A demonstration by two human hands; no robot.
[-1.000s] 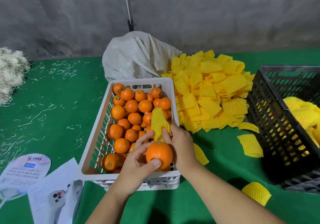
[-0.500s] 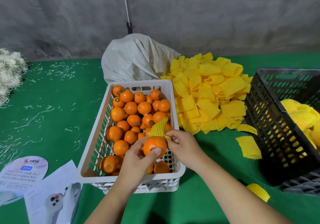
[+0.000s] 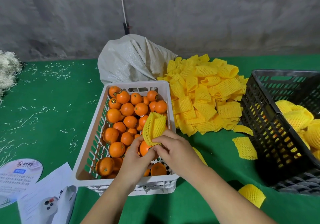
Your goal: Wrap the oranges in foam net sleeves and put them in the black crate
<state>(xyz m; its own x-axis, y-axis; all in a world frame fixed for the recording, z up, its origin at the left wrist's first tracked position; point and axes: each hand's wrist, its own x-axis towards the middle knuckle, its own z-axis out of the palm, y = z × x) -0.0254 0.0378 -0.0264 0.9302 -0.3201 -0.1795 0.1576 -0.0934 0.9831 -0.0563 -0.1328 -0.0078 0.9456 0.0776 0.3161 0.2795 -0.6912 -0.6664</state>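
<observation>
The orange (image 3: 144, 148) being wrapped sits between the two hands, held just above the near end of the white crate (image 3: 90, 144), mostly hidden by fingers so that only part of its peel shows. The left hand (image 3: 136, 161) cups it from below and from the left, fingers curled round it. The right hand (image 3: 173, 147) comes in from the right and pinches the lower edge of a yellow foam net sleeve (image 3: 154, 128) against the top of the fruit; the rest of the sleeve stands up and away from the hands, its open mouth tilted toward the far side of the crate. The sleeve only touches the top of the orange and does not yet cover it.

The white crate under the hands holds many loose oranges (image 3: 127, 109), several with small dark stickers. To its right lies a heap of foam net sleeves (image 3: 204, 95) on the green table (image 3: 52, 102), with a few stray sleeves nearer the person. The black crate (image 3: 259, 120) stands at the right edge, well apart from the hands, with wrapped oranges (image 3: 297, 118) inside. A white woven sack (image 3: 131, 62) slumps behind the white crate, and printed papers (image 3: 26, 180) lie at the near left.
</observation>
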